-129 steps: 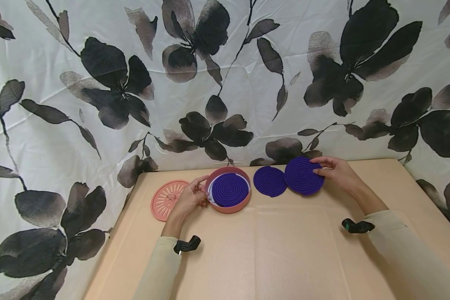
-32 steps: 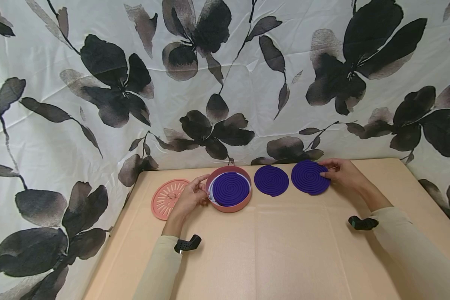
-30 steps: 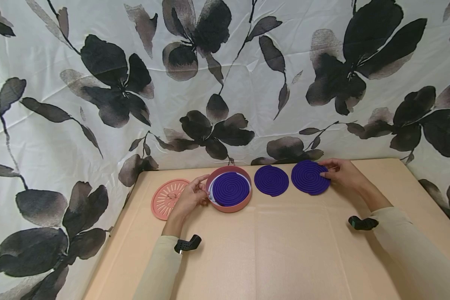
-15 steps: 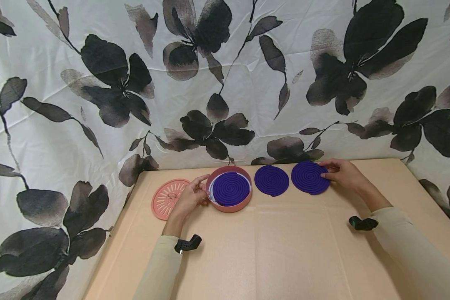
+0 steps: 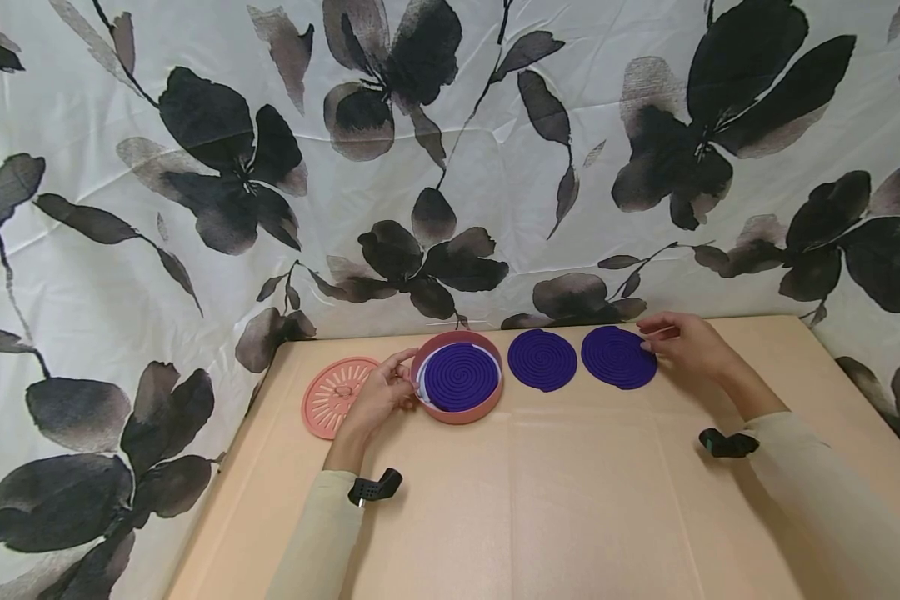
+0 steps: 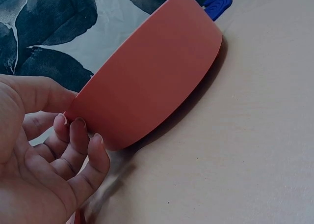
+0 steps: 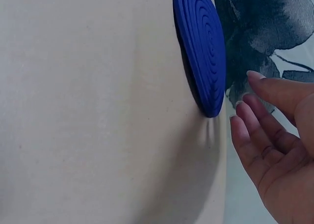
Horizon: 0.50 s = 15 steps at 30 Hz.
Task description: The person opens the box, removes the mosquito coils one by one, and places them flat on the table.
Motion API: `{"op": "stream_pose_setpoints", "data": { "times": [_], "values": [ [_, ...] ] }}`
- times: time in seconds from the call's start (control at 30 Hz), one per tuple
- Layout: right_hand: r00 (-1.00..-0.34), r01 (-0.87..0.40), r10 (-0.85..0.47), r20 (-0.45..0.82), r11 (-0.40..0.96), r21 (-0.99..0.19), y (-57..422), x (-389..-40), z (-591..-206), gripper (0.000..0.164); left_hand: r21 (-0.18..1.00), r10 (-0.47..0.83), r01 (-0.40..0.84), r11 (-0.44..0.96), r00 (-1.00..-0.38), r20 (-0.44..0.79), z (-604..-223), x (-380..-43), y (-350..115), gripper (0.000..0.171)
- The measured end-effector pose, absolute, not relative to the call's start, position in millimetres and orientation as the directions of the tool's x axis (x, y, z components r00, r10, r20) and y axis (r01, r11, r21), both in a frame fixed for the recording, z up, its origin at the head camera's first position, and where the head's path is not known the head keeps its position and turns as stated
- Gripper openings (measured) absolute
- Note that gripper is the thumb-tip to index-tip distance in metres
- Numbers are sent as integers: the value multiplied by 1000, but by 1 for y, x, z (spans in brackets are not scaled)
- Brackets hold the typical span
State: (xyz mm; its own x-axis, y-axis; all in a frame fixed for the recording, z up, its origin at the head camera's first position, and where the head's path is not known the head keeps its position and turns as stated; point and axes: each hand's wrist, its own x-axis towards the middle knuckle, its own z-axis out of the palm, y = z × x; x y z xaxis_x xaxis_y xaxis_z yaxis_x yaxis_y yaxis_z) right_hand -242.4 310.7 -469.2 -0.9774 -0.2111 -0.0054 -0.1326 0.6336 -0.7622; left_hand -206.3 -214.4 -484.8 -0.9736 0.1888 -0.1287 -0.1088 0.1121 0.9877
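My left hand [image 5: 378, 396] holds the left edge of a round coral-red container [image 5: 460, 419], thumb at the rim and fingertips against the outer wall. Inside it, within a whitish lining, lies a blue spiral coil [image 5: 461, 377] that looks like a mosquito coil. To the container's right are a middle blue coil [image 5: 542, 361] and a rightmost blue coil [image 5: 618, 357], both flat on the table. My right hand [image 5: 682, 342] hovers just off the rightmost coil's right edge. In the right wrist view a gap shows between those fingertips [image 7: 239, 126] and the coil.
A round coral lid [image 5: 333, 396] with radial slots lies left of the container, partly behind my left hand. The light wooden-coloured table [image 5: 570, 500] ends at a white floral cloth [image 5: 495, 167] close behind the objects.
Earlier my right hand held the rightmost coil, which overlapped the middle one, and moved it right. The two coils now lie side by side, and my right fingers have let go. My left hand stays put.
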Motion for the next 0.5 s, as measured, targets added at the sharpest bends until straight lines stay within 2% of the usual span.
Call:
{"op": "stream_pose_setpoints", "data": {
  "times": [0.27, 0.5],
  "values": [
    [-969, -176, -245, 19, 638, -750, 300, -251, -457, 41, 989, 176, -105, 109, -977, -123, -483, -208, -212, 63],
    [-942, -271, -325, 85, 586, -763, 287, -257, -449, 37, 986, 158, -120, 118, -978, -138, -484, -210, -211, 63]
  ]
}}
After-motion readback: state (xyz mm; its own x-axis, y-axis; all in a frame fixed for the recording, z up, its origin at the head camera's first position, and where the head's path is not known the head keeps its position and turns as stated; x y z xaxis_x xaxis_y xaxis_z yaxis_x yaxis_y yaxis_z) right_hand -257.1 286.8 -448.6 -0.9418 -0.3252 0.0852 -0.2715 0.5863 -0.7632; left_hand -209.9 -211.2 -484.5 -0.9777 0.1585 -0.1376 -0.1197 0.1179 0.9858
